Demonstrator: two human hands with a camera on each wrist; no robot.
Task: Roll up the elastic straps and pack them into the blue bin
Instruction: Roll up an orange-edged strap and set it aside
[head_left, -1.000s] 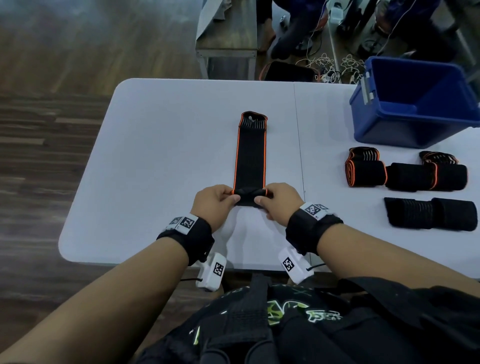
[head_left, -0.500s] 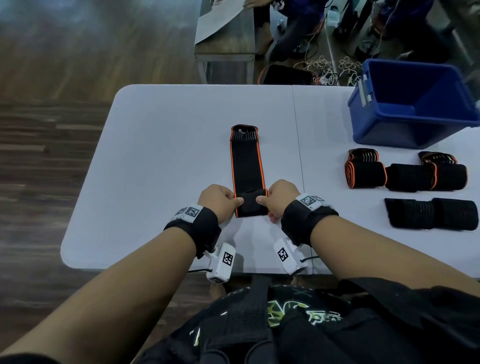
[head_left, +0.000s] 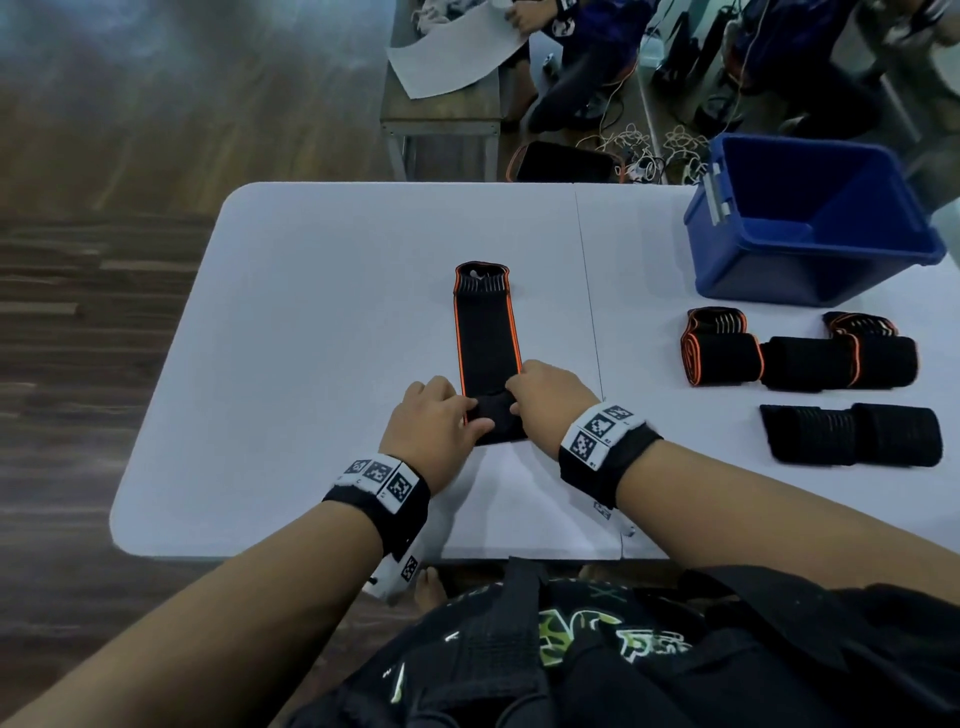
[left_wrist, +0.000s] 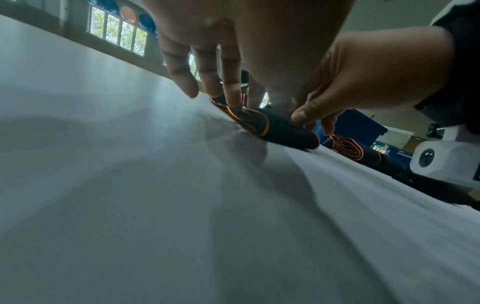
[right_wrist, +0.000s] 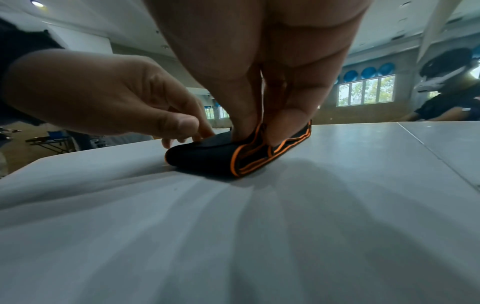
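A black elastic strap with orange edging (head_left: 485, 338) lies flat on the white table (head_left: 311, 338), running away from me. Its near end is rolled into a small flat bundle (head_left: 496, 418). My left hand (head_left: 460, 415) grips the bundle's left side with thumb and fingers. My right hand (head_left: 522, 395) grips its right side, fingers pressed down on the fold (right_wrist: 249, 156). In the left wrist view the left fingertips (left_wrist: 232, 98) sit on the strap's orange edge. The blue bin (head_left: 769, 280) stands at the far right, nothing visible inside it.
Rolled black straps lie right of my hands: an orange-edged roll (head_left: 722, 358), a longer pair (head_left: 841, 364) and a black pair (head_left: 852, 434) nearer me. The table seam (head_left: 589, 291) runs between strap and rolls. A bench with paper (head_left: 447, 57) stands beyond the table.
Both hands have turned the near end over further, so the bundle is thicker and the flat length of strap is shorter. The head view has tilted slightly.
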